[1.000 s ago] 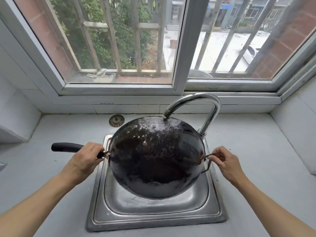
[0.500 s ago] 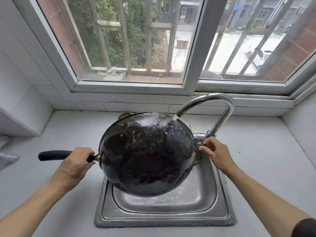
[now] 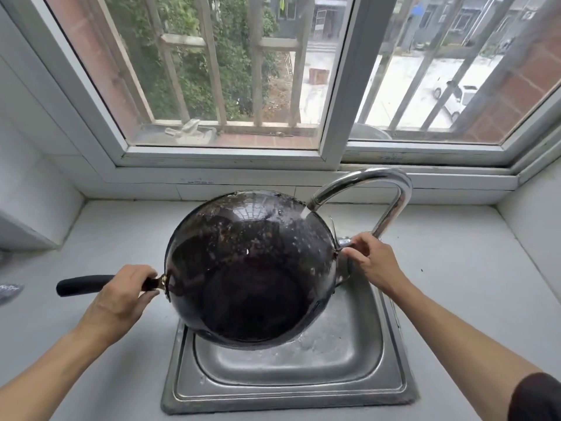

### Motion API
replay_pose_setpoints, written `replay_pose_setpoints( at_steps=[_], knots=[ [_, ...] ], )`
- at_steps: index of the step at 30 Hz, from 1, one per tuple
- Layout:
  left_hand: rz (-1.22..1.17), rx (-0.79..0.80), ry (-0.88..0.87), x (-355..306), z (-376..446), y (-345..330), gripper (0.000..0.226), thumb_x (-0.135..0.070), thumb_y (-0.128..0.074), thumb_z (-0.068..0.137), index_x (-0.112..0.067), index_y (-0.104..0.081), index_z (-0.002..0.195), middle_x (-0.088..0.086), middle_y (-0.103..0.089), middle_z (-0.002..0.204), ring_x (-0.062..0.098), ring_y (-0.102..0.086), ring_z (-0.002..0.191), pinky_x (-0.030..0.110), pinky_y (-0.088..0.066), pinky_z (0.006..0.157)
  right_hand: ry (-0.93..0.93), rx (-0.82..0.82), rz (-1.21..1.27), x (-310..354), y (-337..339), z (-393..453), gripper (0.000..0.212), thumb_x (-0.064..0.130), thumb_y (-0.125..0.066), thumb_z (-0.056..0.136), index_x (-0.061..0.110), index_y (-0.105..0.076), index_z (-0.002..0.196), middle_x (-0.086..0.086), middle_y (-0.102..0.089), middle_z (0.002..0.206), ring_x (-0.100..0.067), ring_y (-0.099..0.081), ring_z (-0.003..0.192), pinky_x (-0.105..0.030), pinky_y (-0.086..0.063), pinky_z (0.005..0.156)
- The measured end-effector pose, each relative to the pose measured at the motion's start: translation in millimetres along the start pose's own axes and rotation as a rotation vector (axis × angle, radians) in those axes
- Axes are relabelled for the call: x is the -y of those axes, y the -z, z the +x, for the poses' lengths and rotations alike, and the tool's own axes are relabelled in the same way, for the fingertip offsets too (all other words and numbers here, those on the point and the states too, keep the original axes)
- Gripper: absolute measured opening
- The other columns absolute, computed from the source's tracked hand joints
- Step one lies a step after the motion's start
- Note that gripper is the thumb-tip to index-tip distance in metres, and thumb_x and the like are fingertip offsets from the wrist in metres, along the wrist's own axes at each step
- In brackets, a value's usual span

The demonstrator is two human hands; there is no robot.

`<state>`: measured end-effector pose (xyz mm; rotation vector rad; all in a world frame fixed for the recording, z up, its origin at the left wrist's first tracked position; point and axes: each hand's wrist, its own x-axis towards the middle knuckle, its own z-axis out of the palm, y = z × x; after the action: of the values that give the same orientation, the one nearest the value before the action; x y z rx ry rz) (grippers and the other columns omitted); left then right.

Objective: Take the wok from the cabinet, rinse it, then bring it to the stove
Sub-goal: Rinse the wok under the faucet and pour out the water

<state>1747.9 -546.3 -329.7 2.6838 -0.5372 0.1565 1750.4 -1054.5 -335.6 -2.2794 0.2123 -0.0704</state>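
A black wok [image 3: 249, 268] hangs tilted over the steel sink [image 3: 291, 387], its inside facing me and wet. My left hand [image 3: 121, 296] is shut on the wok's long black handle [image 3: 82, 285] at the left. Water runs from the curved chrome faucet [image 3: 379, 183] onto the wok's upper right inner wall. My right hand [image 3: 370, 259] is at the faucet's base beside the wok's right rim, its fingers closed on the tap lever [image 3: 346, 243]. The wok's small wire side handle sits just left of that hand.
The grey countertop [image 3: 455, 284] surrounds the sink on all sides. A window with bars [image 3: 230, 86] runs along the back wall, its sill just behind the faucet. A tiled wall rises at the right edge. A small grey object [image 3: 9, 291] lies at the far left.
My right hand let go of the wok's side handle and moved up to the tap lever. Water now runs into the wok, which shifted left and tilted more toward me.
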Motion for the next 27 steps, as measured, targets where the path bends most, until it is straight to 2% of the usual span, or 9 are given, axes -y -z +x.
replay_pose_setpoints(
  at_steps=[5, 10, 13, 18, 22, 27],
  knots=[
    [0.001, 0.015, 0.03, 0, 6, 0, 0.043, -0.001, -0.083, 0.066, -0.011, -0.056, 0.099, 0.001, -0.057, 0.091, 0.025, -0.057, 0.082, 0.041, -0.053, 0.071, 0.001, 0.004, 0.001, -2, 2, 6, 0.022, 0.038, -0.077, 0.081, 0.023, -0.061, 0.084, 0.003, -0.067, 0.077, -0.01, -0.06, 0.073, -0.01, -0.042, 0.062],
    [-0.005, 0.03, 0.023, -9, 20, -2, 0.041, 0.0, -0.083, 0.066, -0.008, -0.058, 0.097, 0.003, -0.058, 0.089, 0.027, -0.058, 0.082, 0.044, -0.054, 0.071, -0.012, 0.018, 0.013, -11, 8, 3, 0.022, 0.037, -0.077, 0.081, 0.033, -0.055, 0.076, 0.012, -0.062, 0.069, 0.005, -0.056, 0.067, -0.007, -0.041, 0.061],
    [-0.016, 0.041, 0.017, -15, 29, -5, 0.039, 0.0, -0.083, 0.066, -0.008, -0.058, 0.096, 0.003, -0.058, 0.088, 0.029, -0.059, 0.083, 0.046, -0.053, 0.071, -0.032, -0.01, 0.021, -20, 12, 0, 0.025, 0.034, -0.078, 0.08, 0.031, -0.055, 0.074, 0.011, -0.058, 0.065, 0.003, -0.052, 0.062, -0.01, -0.041, 0.06],
    [-0.029, 0.068, -0.043, -22, 44, -13, 0.039, 0.001, -0.082, 0.067, -0.008, -0.059, 0.096, 0.003, -0.058, 0.087, 0.029, -0.058, 0.083, 0.044, -0.052, 0.071, -0.094, -0.048, 0.054, -36, 21, -7, 0.019, 0.032, -0.081, 0.078, 0.027, -0.062, 0.08, 0.006, -0.067, 0.075, 0.003, -0.057, 0.067, -0.007, -0.042, 0.063],
    [-0.025, 0.083, -0.101, -28, 59, -20, 0.039, 0.0, -0.082, 0.067, -0.008, -0.059, 0.097, 0.004, -0.058, 0.089, 0.029, -0.057, 0.084, 0.043, -0.052, 0.072, -0.134, -0.071, 0.066, -48, 32, -16, 0.019, 0.031, -0.081, 0.078, 0.025, -0.063, 0.079, 0.004, -0.069, 0.073, -0.008, -0.06, 0.068, -0.011, -0.045, 0.062],
    [-0.027, 0.102, -0.161, -39, 82, -25, 0.037, -0.002, -0.082, 0.069, -0.008, -0.058, 0.097, 0.005, -0.059, 0.091, 0.029, -0.058, 0.084, 0.043, -0.052, 0.073, -0.182, -0.117, 0.114, -55, 46, -26, 0.018, 0.028, -0.081, 0.079, 0.026, -0.063, 0.076, 0.014, -0.069, 0.072, -0.002, -0.062, 0.066, -0.008, -0.046, 0.062]
  ],
)
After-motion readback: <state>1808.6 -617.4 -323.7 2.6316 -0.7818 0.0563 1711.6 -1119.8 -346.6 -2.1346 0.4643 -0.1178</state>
